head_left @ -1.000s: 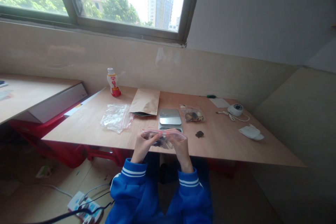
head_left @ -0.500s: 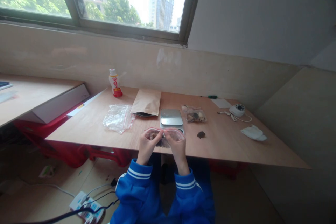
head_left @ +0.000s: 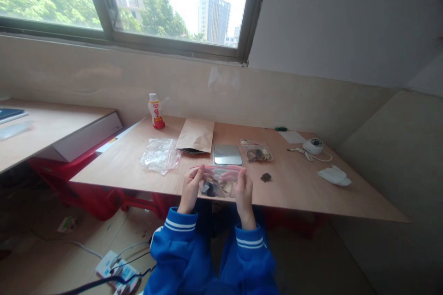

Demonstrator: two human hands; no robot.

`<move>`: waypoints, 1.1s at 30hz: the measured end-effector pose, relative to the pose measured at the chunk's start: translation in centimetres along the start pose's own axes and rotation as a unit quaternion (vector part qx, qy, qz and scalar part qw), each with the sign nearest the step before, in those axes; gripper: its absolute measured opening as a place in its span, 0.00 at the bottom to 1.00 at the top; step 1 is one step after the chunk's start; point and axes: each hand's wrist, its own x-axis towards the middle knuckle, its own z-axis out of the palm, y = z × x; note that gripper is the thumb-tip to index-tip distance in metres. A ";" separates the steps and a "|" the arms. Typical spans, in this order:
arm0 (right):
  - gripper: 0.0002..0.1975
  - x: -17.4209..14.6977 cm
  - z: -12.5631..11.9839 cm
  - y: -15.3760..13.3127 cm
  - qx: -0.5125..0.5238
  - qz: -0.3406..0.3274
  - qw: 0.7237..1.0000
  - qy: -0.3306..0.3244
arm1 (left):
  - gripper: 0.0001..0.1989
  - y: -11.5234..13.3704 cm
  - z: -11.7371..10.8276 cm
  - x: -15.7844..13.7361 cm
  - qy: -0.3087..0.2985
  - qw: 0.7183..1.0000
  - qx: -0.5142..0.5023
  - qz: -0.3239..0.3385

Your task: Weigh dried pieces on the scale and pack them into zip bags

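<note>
Between my two hands a clear zip-lock bag (head_left: pixel 221 187) is stretched wide, its red-edged top drawn into a straight line. Dark and pale dried pieces show through the plastic. My left hand (head_left: pixel 191 186) pinches its upper left corner, and my right hand (head_left: pixel 244 189) grips the upper right corner. Just beyond the bag lies a kitchen scale (head_left: pixel 227 154) with a bare silver plate. A second zip-lock bag (head_left: pixel 258 152) of similar pieces rests right of the scale. One dark brown lump (head_left: pixel 266 177) lies on the table to the right of my right hand.
Left of the scale are an open kraft pouch (head_left: pixel 196 135) and some clear plastic bags (head_left: pixel 159 155). A drink bottle (head_left: pixel 157 111) stands behind them. Farther right sit a white camera (head_left: pixel 313 146) with its cable and a crumpled tissue (head_left: pixel 334 175). A power strip (head_left: pixel 117 271) lies on the floor.
My hands have moved apart from the middle of the bag's mouth to its two corners. The mouth, gaping before, is now pulled straight.
</note>
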 end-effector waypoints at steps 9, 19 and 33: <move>0.35 11.0 -7.5 -1.2 -0.152 -0.015 0.976 0.155 | 0.27 0.4 -1.4 1.0 -0.030 0.999 0.017 -0.039; 0.38 15.7 -14.7 5.6 -0.437 -0.013 0.883 0.174 | 0.27 -2.3 -4.0 2.6 0.039 0.996 0.050 -0.070; 0.16 9.4 -14.6 9.5 -0.581 -0.106 0.807 0.025 | 0.20 -4.8 -7.7 4.5 0.070 0.971 0.228 0.009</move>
